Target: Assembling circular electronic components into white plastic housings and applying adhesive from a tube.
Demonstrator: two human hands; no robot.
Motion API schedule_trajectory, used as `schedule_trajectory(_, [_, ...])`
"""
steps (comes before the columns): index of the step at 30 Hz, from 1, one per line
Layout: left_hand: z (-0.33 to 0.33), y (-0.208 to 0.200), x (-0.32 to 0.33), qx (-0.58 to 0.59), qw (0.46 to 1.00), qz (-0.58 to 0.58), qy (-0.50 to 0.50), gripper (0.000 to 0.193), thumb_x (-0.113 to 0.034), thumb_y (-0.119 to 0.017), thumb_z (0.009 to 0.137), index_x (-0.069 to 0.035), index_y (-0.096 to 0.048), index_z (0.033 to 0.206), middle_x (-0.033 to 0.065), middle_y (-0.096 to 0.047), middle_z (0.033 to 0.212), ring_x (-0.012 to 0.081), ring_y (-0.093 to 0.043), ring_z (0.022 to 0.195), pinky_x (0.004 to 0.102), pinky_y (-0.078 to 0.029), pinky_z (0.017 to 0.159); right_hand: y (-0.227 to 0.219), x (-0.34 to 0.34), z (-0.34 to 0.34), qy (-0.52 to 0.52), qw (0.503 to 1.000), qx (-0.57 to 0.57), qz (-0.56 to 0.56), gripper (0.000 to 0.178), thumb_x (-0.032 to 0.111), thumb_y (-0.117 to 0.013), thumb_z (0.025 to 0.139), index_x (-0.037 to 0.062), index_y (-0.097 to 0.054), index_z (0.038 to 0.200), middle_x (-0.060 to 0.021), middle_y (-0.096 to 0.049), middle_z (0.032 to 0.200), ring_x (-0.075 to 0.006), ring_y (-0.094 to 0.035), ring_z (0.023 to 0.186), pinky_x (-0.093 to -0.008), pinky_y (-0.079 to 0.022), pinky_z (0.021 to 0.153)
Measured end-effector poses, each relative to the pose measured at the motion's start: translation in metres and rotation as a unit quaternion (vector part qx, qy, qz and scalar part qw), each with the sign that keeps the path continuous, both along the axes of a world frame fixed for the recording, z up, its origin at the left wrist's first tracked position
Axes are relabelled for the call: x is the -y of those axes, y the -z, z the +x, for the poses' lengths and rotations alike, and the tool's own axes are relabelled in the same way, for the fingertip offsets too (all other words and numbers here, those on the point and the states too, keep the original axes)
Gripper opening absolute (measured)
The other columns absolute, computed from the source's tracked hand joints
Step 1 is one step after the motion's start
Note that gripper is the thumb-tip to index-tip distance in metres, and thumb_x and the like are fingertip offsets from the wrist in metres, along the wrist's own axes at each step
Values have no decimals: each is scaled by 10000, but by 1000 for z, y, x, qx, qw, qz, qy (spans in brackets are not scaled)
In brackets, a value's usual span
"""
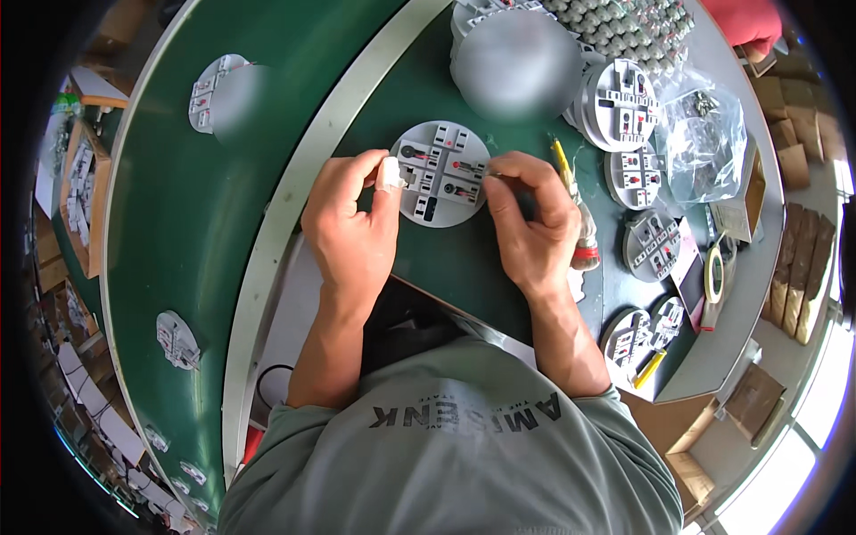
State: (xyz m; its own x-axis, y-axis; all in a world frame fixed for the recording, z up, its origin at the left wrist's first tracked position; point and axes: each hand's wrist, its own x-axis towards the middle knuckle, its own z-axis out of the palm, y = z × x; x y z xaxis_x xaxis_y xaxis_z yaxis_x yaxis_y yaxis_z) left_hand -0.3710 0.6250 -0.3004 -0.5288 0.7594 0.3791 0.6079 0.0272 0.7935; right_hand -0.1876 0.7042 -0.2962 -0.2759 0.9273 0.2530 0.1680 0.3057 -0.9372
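Note:
A round white plastic disc [443,207] lies on the green tabletop in front of me, with raised slots and small black and red parts set in it. At its left edge my left hand [350,218] is closed, thumb and forefinger gripping the rim; a white wrap [389,174] covers a fingertip there. My right hand [538,218] is at the opposite rim, its thumb and forefinger closed on the edge, other fingers curled. Whether a tiny part sits in either pinch is hidden. Just beyond the right hand lies a brush [585,245] with a yellow-handled tool [562,159] beside it.
Similar discs are stacked [621,107] at the back right, with more along the right side. A clear plastic bag [702,143] holds small parts; many grey pieces [620,31] lie behind. Scissors [713,276] rest near the right edge. Left, a green belt [192,241] carries several discs.

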Motion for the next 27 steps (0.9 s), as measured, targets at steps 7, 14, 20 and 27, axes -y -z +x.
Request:
schedule_trajectory(7, [6, -3, 5, -50, 999, -11, 7, 195, 31, -772, 958, 7, -754, 1151, 118, -691, 937, 261, -686, 844, 377, -549, 784, -13, 1, -2, -103, 967, 137, 186, 254, -66, -846, 838, 34, -764, 1056, -89, -780, 1089, -278, -719, 982, -390, -587, 888])
schedule_trajectory(14, [5, -5, 13, -70, 997, -39, 21, 211, 16, -726, 964, -18, -749, 1171, 129, -653, 929, 305, -646, 849, 424, -520, 771, -7, 3, 3, -105, 956, 161, 224, 312, -15, -882, 759, 60, -781, 1045, -80, -781, 1109, -319, -712, 1021, -417, -587, 903])
schedule_trajectory(20, [1, -9, 14, -87, 994, -28, 55, 218, 11, -728, 944, -15, -739, 1160, 122, -644, 923, 330, -618, 877, 459, -498, 770, -20, 7, 2, -91, 948, 209, 223, 367, 56, -911, 774, 68, -792, 1121, -90, -777, 1177, -342, -708, 1097, -425, -591, 944])
schedule_trajectory(27, [-7, -4, 23, -67, 989, -91, 94, 350, -89, -757, 964, -12, -698, 1300, 151, -694, 1101, 352, -656, 1043, 468, -531, 891, -97, -58, 28, 15, 964, 233, 126, 414, 127, -845, 926, 56, -754, 1324, -151, -774, 1295, -300, -745, 1125, -426, -592, 994])
